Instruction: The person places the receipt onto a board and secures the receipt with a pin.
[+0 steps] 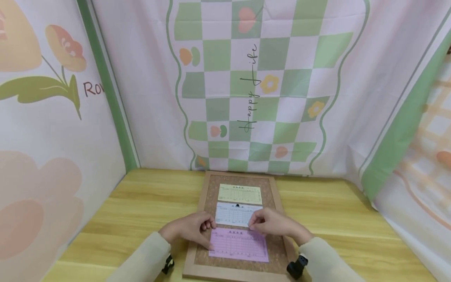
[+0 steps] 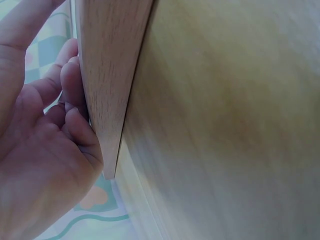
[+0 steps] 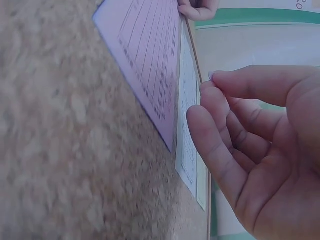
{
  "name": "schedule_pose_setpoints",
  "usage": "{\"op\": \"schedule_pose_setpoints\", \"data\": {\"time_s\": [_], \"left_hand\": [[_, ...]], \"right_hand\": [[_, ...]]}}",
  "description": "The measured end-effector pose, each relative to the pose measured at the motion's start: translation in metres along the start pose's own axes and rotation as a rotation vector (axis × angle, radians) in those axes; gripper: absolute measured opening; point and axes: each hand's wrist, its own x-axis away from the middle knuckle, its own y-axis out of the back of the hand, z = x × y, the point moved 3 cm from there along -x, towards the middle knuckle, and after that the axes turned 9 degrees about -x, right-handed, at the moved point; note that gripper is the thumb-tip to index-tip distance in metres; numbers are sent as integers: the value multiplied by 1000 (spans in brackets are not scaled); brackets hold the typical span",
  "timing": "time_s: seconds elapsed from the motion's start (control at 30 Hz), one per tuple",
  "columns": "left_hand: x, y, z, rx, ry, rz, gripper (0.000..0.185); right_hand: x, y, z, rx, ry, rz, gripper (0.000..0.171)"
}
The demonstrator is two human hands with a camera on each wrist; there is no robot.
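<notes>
A pink printed form slip [image 1: 239, 246] lies on a wood-framed cork board [image 1: 243, 270]. My left hand [image 1: 192, 228] rests at the slip's left edge, thumb at the lower left corner and bent fingers by the upper left one. In the left wrist view those fingers are beside the board's wooden frame [image 2: 112, 75]. My right hand [image 1: 275, 223] is over the slip's upper right part, thumb and index fingertips together. Whether something small is between them is hidden. Above the pink slip are a light blue slip [image 1: 229, 215] with a small black pushpin [image 1: 237, 205] and a pale yellow slip [image 1: 239, 194].
The board stands on a yellow wood-grain table [image 1: 151, 196]. Behind it hangs a green and white checked cloth [image 1: 275, 105] with printed lettering. More printed cloth [image 1: 46, 129] encloses the left side, and the right is curtained too.
</notes>
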Motion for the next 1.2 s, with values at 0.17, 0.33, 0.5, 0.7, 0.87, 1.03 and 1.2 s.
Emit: {"op": "schedule_pose_setpoints", "data": {"time_s": [0.17,0.33,0.5,0.7,0.87,1.03,1.2], "left_hand": [[-1,0,0,-5,-2,3,45],[0,0,0,2,-5,6,45],[0,1,-1,4,-3,7,45],[0,0,0,8,-5,8,45],[0,0,1,3,-14,5,46],[0,-1,1,-3,-11,3,46],[0,0,-1,9,-11,4,46]], "right_hand": [[-5,-4,0,-66,-16,-3,6],[-11,-8,-2,-173,-61,-17,10],[-18,-14,-7,-234,-97,-24,11],[-25,-22,-10,-269,-149,-7,13],[-29,-27,-8,-261,-170,-16,13],[-33,-30,-8,-251,-202,-35,13],[-35,-30,-8,-240,-217,-48,12]]}}
